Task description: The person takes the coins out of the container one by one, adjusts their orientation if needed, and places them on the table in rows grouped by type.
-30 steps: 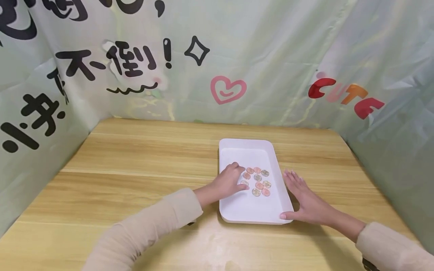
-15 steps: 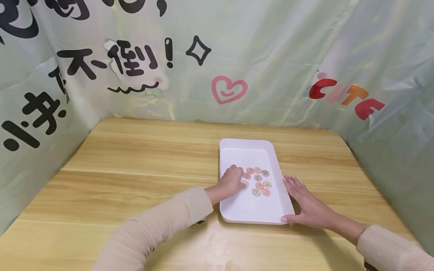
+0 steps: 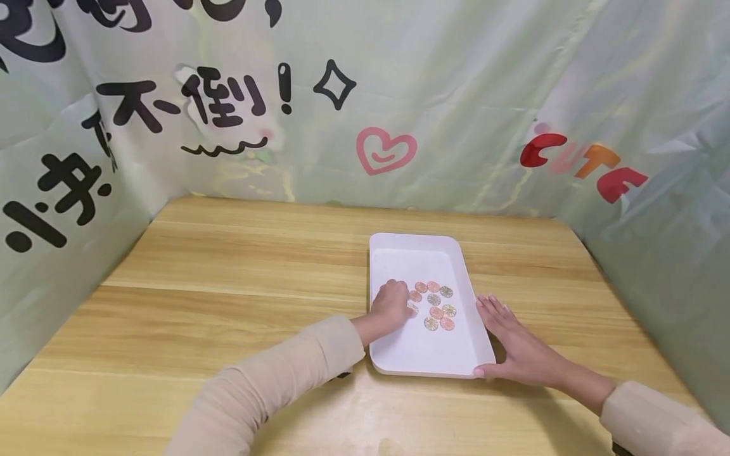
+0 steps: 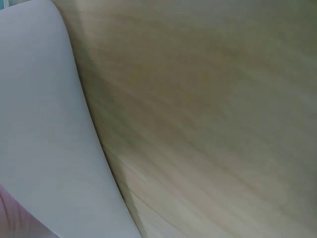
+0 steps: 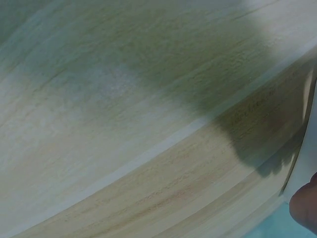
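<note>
In the head view, small round coin-like discs (image 3: pixel 433 287), some pinkish and some gold-grey with a radiating pattern, lie flat in a white rectangular tray (image 3: pixel 410 354). My left hand (image 3: pixel 390 307) reaches over the tray's left rim, its fingers bent down at the left of the discs. Its thumb tip partly covers a pale disc (image 3: pixel 414 310); the other fingertips are hidden, so whether it pinches anything does not show. My right hand (image 3: pixel 521 345) rests against the tray's right side, fingers straight along the outer wall and thumb at the near right corner.
The tray stands right of centre on a wood-grain table (image 3: pixel 239 266). Pale printed cloth (image 3: pixel 456 95) hangs behind and at both sides. In the left wrist view, the tray's outer wall (image 4: pixel 59 124) fills the left part.
My left hand has moved slightly right and its fingers have drawn in, with the thumb closer to the index finger. The right hand, tray and discs look nearly unmoved.
</note>
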`<state>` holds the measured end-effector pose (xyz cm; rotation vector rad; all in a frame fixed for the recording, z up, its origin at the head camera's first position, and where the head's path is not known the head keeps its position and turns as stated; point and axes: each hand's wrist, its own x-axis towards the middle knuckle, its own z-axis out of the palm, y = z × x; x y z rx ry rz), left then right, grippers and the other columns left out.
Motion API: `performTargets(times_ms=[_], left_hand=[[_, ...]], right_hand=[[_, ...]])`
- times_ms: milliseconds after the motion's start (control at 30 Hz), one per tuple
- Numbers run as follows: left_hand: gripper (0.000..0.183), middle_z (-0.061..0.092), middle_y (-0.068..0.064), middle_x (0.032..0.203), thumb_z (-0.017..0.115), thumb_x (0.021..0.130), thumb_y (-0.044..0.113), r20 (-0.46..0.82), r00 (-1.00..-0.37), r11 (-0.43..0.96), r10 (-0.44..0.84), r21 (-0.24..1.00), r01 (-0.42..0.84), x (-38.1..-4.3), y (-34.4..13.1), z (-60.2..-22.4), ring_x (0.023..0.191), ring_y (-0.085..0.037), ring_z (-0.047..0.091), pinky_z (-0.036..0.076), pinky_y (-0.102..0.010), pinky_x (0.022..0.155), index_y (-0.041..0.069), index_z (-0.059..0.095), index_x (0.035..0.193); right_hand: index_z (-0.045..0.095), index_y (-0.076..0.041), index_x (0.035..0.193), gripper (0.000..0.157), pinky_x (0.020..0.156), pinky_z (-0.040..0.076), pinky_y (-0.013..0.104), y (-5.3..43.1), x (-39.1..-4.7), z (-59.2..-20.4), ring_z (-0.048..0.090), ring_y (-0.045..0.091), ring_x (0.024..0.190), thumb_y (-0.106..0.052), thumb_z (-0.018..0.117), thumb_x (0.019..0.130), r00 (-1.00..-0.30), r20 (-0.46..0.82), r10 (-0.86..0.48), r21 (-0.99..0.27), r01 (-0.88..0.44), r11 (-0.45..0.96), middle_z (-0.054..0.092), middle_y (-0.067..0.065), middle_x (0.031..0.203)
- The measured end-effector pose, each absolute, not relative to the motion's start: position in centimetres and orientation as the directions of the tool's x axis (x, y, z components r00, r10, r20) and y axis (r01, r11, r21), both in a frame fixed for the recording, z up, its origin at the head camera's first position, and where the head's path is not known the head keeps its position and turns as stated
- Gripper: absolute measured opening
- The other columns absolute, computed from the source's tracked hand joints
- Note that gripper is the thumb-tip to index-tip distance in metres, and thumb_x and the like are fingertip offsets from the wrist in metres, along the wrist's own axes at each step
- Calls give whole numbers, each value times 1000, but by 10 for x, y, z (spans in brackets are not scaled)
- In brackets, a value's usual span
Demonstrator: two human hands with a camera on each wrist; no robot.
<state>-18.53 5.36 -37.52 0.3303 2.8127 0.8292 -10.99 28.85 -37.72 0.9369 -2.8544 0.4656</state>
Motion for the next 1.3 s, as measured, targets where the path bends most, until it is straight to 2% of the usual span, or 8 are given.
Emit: performTargets(times_ms=[267,433,533,700,833,933,1133,1300], left_hand=[[26,69,-10,94,77,73,9,-165,-960,786,227,613,81,-186,54,-374,90,-22,65,54,-25,75,-1,66,95],[13,69,-10,86,75,74,5,-168,-963,761,212,646,55,-188,53,-371,78,-19,65,53,-23,67,-1,68,83],[5,70,-10,82,72,76,4,-159,-964,752,213,656,58,-190,51,-368,67,-16,62,50,-20,57,0,69,75],[8,71,-12,79,71,79,5,-117,-961,707,252,700,100,-193,40,-360,58,-12,53,43,-17,49,-1,70,73],[14,71,-14,78,67,82,5,-61,-953,627,298,765,147,-192,25,-354,51,-8,44,34,-15,43,-4,69,72],[16,71,-15,80,64,84,4,-39,-953,585,302,796,153,-192,15,-350,50,-7,41,30,-15,43,-6,69,72],[15,69,-17,80,65,85,8,-43,-956,528,289,840,122,-194,-2,-346,55,-8,49,37,-15,48,-5,68,78],[15,68,-16,76,65,85,9,-21,-960,501,279,856,127,-198,-19,-350,56,-10,52,35,-16,47,-3,68,78]], right_hand=[[20,8,143,107,106,-11,6,288,-109,-377,-4,16,145,-52,72,71,-809,180,-559,-250,-587,770,29,35,142],[18,7,144,107,106,-11,6,289,-109,-377,-3,17,145,-53,71,72,-816,167,-553,-241,-578,780,28,34,143],[18,7,144,107,106,-12,5,289,-108,-377,-5,14,144,-53,71,72,-817,164,-553,-234,-577,783,28,33,143],[19,7,144,107,106,-12,6,288,-109,-376,-6,13,144,-54,70,72,-812,167,-560,-216,-584,782,29,33,143],[20,7,143,108,106,-12,6,287,-109,-377,-2,18,144,-57,69,71,-818,160,-552,-191,-575,796,29,33,143],[22,8,143,109,106,-12,7,286,-109,-379,0,21,145,-59,68,70,-821,163,-547,-167,-570,805,30,33,143],[24,8,142,109,107,-12,7,287,-110,-378,-1,18,145,-60,68,70,-811,183,-556,-136,-581,802,33,32,142],[23,7,143,109,107,-12,8,287,-110,-376,-2,16,145,-61,67,70,-806,180,-563,-126,-587,800,32,32,142]])
